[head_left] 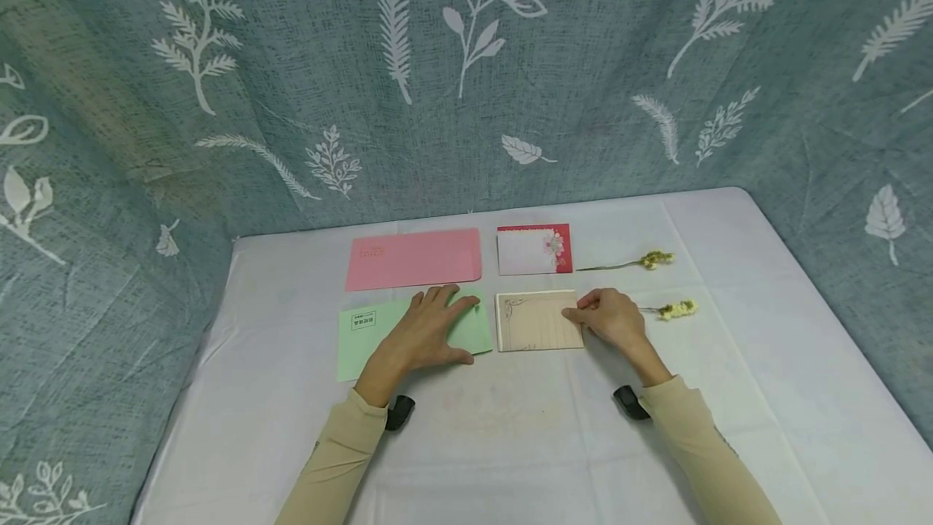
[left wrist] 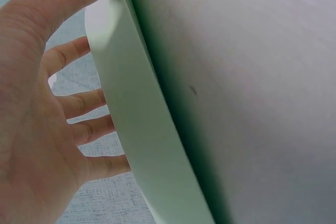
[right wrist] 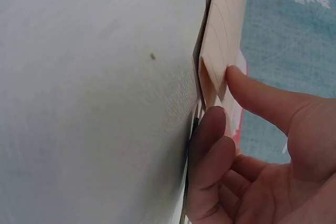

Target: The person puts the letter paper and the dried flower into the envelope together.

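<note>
Envelope [head_left: 368, 347]: green, on white table [head_left: 510, 444], just nearer than pink envelope [head_left: 415, 259]
Left hand [head_left: 426, 332]: spread across green envelope's right end, grasping nothing
Paper [head_left: 535, 324]: between hands, just nearer than red card [head_left: 528, 253]
Right hand [head_left: 612, 318]: pinching paper's right edge
Sprigs [head_left: 679, 310]: yellow, right of red card and paper

Even light, soft shadows; white tablecloth [left wrist: 262, 103] blurred in wrist views.

Notepaper [head_left: 539, 326] lies before a card [head_left: 525, 253]; envelopes [head_left: 368, 344] lie left of both, flower sprigs [head_left: 676, 310] right.
</note>
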Motion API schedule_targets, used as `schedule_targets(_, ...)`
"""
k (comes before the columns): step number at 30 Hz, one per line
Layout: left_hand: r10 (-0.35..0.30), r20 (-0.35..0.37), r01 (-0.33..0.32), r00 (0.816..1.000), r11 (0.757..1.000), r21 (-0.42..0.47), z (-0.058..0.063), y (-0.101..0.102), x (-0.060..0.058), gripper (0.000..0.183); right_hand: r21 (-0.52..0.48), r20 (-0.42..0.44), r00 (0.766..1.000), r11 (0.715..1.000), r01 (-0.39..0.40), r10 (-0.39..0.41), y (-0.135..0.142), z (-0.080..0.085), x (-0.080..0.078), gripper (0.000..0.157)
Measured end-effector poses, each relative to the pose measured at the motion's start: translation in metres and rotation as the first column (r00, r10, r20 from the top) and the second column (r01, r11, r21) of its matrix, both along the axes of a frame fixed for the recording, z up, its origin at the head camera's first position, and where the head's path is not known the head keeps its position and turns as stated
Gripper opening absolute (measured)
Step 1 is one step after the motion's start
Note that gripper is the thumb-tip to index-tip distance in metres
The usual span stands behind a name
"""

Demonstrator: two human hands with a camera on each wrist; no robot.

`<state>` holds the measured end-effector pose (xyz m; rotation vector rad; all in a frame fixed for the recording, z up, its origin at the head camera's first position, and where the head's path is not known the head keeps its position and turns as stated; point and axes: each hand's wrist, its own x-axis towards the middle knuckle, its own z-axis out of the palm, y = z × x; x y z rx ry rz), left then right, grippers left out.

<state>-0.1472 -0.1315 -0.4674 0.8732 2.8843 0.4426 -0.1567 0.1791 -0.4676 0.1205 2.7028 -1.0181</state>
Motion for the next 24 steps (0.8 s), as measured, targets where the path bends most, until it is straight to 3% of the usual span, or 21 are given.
schedule_targets(5,0.0,0.001,0.0,1.0,1.0,-0.001,-0.0009,-0.0002,0.0002,0.088,-0.021,-0.012,1.0,1.0,-0.004,0.004,-0.0002,0.0014,0.0008,0.03)
schedule_targets(9,0.003,0.004,-0.003,1.0,1.0,0.0,-0.0016,-0.0001,0.0003,0.088,-0.109,-0.006,1.0,0.994,-0.016,0.015,0.0002,0.005,0.0009,0.028)
schedule_targets(18,0.009,-0.005,-0.009,1.0,1.0,-0.003,-0.002,0.0002,0.0019,0.088,-0.309,0.072,0.997,0.951,-0.015,0.039,0.0023,0.0097,-0.002,0.027)
schedule_targets(24,0.006,-0.012,-0.006,1.0,1.0,0.002,-0.0012,0.0003,0.0031,0.088,-0.355,0.046,0.997,0.934,-0.041,0.061,0.0043,0.0079,-0.004,0.026)
